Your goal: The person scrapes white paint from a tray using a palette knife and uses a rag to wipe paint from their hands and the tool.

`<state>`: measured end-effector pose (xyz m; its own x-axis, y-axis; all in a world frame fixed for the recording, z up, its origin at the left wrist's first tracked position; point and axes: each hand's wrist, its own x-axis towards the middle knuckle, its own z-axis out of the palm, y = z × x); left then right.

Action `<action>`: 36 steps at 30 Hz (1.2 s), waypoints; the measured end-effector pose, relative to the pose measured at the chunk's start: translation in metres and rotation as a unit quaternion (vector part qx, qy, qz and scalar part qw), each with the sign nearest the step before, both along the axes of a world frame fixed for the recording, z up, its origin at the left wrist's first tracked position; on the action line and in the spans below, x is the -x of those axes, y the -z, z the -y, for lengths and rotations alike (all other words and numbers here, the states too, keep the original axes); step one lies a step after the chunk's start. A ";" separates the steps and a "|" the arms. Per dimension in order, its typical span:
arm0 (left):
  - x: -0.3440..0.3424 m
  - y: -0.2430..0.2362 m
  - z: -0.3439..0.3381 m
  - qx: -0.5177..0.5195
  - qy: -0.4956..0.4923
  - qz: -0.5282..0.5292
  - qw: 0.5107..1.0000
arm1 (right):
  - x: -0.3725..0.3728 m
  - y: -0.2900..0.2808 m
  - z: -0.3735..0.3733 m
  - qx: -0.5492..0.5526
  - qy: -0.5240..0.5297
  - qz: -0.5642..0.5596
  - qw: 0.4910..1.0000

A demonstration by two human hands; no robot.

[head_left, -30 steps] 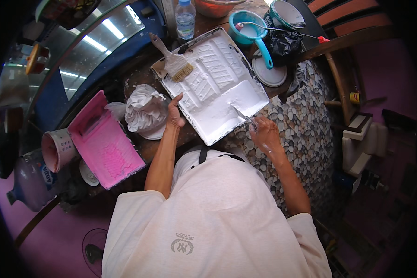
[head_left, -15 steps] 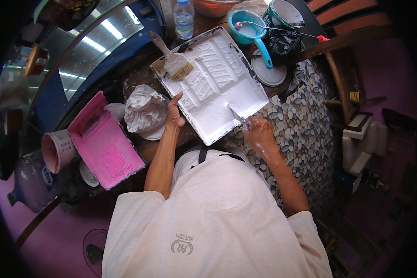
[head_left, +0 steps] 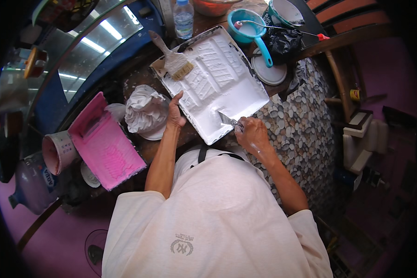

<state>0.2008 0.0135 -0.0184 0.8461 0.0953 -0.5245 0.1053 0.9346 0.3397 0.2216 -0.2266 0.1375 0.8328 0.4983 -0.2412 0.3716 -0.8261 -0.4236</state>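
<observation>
A paint tray [head_left: 258, 84] coated with thick white paint lies tilted in front of me. My left hand [head_left: 175, 114] grips its left edge, the thumb up along the rim and the fingers partly hidden. In my right hand [head_left: 254, 135], at the tray's near right side, is a putty knife [head_left: 226, 119] with a paint-smeared handle. Its blade rests in the white paint of the tray's well. Across the tray's upper left corner lies a flat paintbrush [head_left: 175, 61] with pale bristles.
Left of the tray are a crumpled white plastic bag [head_left: 143, 109] and a pink paint tray [head_left: 107, 146]. Beyond it stand a water bottle [head_left: 183, 21], a turquoise dipper [head_left: 236, 34] with a roller frame across it, and a paint bucket [head_left: 285, 14]. A white lid [head_left: 269, 74] lies right.
My right hand has moved a little left with the putty knife, and its blade has shifted left and down within the well. My left hand stays on the tray's edge.
</observation>
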 end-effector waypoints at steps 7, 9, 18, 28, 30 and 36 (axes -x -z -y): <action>0.000 0.008 0.000 0.002 -0.011 0.000 1.000 | 0.007 -0.005 -0.013 -0.015 -0.010 0.003 1.000; 0.001 0.011 -0.002 0.003 -0.003 -0.008 1.000 | 0.006 -0.003 -0.011 -0.034 -0.020 -0.003 0.999; 0.001 0.003 0.000 -0.006 0.007 -0.002 1.000 | -0.005 -0.001 -0.003 -0.010 -0.024 0.010 1.000; 0.001 0.012 -0.001 -0.011 -0.001 0.003 1.000 | -0.006 0.001 0.004 -0.009 -0.014 0.040 0.999; 0.000 0.011 -0.002 -0.012 0.003 -0.002 1.000 | -0.009 0.002 0.008 0.004 -0.013 0.032 0.999; 0.001 0.014 -0.001 -0.019 -0.001 0.001 1.000 | -0.020 -0.005 0.018 0.005 0.030 0.041 0.999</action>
